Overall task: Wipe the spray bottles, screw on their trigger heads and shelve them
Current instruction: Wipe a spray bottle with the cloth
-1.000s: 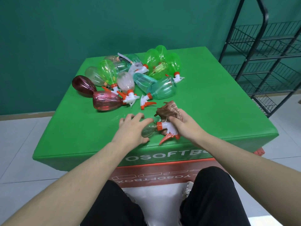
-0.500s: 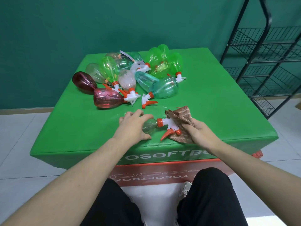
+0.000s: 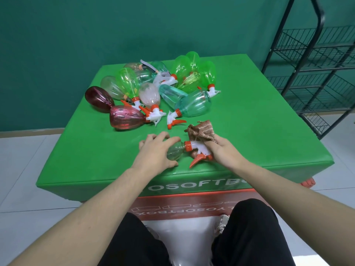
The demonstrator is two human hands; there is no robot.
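Note:
A clear spray bottle (image 3: pixel 175 153) lies on its side near the front edge of the green table (image 3: pixel 249 135), its white and orange trigger head (image 3: pixel 199 152) pointing right. My left hand (image 3: pixel 156 152) grips the bottle's body from above. My right hand (image 3: pixel 223 153) holds a brown cloth (image 3: pixel 202 130) bunched against the trigger head. A pile of several green, teal, clear and dark red spray bottles (image 3: pixel 153 93) lies at the back of the table.
A black wire shelf rack (image 3: pixel 315 73) stands to the right of the table, its shelves bare. A green wall is behind. White tiled floor surrounds the table, and my legs in black trousers are below the front edge.
My right hand moved the cloth from the table back onto the trigger head. My left hand kept its hold on the bottle's body.

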